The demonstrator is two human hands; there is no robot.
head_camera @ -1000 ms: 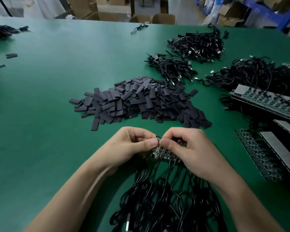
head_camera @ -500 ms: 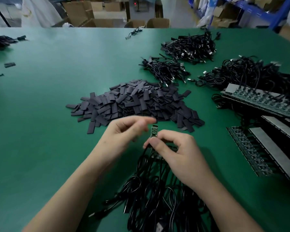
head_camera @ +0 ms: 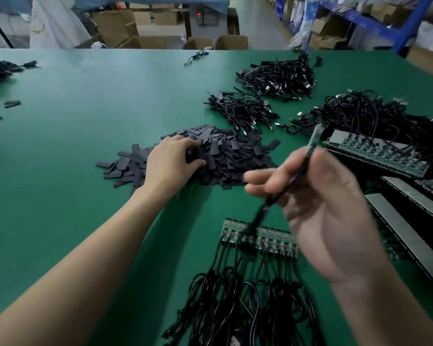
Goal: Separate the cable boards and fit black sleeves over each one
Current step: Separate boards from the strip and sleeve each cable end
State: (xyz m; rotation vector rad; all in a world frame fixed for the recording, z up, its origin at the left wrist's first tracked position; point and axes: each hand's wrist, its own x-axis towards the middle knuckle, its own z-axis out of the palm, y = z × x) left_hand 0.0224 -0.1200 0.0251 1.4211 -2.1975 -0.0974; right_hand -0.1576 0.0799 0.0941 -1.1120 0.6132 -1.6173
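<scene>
While held up over the bench, right hand: palm turned toward the camera, blurred.
right grip: fingers clamped on the lead of the single cable board, just below the board; board end is pointed up and away, lead hangs down toward the board strip.
left hand: laid palm down on the near-left side of the sleeve pile.
left grip: fingers and thumb curled into the sleeves; cannot be told whether one is pinched.
sleeve pile: flat black sleeves heaped mid-bench, a few strays scattered at its left edge.
board strip: row of small green boards laid side by side on the bench, below the right hand, partly hidden by it.
strip cables: black leads run from the strip toward the near edge, tangled.
cable heaps: three bundles at far right of the bench, well apart from the hands.
board panels: more rows of boards stacked at the right edge, beside the right hand.
loose sleeve: alone at far left.
cardboard boxes: beyond the far bench edge.
</scene>
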